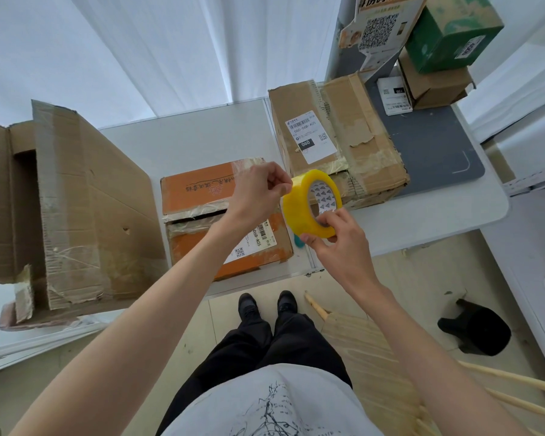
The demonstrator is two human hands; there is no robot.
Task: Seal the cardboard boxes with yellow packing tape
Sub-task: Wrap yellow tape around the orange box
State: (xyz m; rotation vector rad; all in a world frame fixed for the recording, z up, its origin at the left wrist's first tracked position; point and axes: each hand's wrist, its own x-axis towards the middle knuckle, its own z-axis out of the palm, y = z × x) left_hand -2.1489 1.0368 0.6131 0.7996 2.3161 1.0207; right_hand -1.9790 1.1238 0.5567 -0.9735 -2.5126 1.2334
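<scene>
Right hand (337, 243) grips yellow tape roll (312, 202) at frame centre, fingers curled through core and round rim. Left hand (261, 190) pinches roll's upper edge — above orange box (202, 196) on counter (183, 143); brown box (356, 136) upper right.

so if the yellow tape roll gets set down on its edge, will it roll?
Probably: the yellow packing tape roll is a round ring, so on edge it could roll off the white table. Laid flat it should stay. Its glossy surface looks slippery; the right hand pinches its rim.
</scene>
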